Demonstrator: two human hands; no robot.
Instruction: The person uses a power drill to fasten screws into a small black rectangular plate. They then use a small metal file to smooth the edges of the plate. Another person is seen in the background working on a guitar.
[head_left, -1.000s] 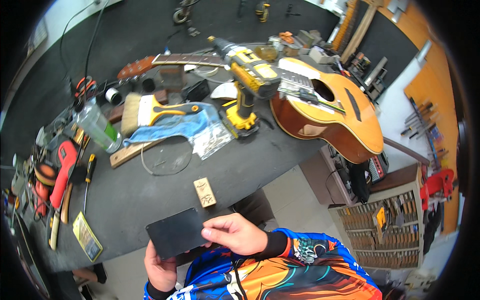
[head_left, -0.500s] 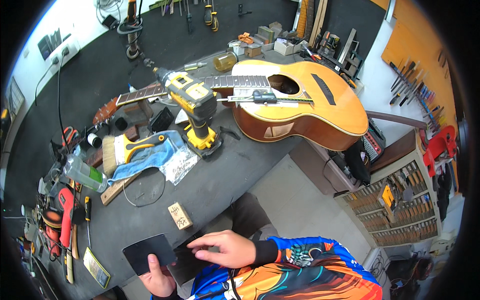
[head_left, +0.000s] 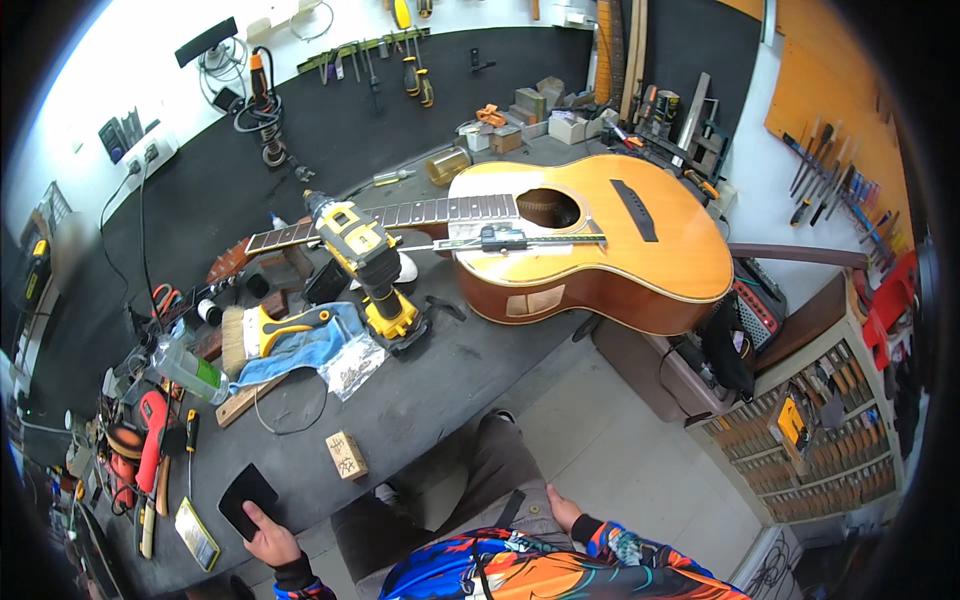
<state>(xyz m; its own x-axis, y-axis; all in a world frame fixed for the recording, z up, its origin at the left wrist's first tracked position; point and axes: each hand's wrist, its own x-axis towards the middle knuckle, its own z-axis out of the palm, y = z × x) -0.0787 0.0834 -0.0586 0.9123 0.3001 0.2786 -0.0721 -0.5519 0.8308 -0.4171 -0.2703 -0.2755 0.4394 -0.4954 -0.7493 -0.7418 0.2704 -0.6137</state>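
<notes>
Dark workbench (head_left: 420, 390); black plate (head_left: 245, 494) clasped near lower edge by left hand (head_left: 272, 541); right hand (head_left: 565, 509) grip unclear.

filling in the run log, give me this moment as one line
left hand: holds black plate | right hand: by trousers, grip unclear | on bench: wood block, drill, guitar

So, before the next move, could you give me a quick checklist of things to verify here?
1. Flat black plate held by the left hand: ok, thumb on its face.
2. Right hand free: cannot tell; its fingers are partly hidden beside the trousers.
3. Guitar face up: ok.
4. Guitar top clear: not ok; a caliper lies across it.
5. Wooden block apart from the plate: ok.
</notes>
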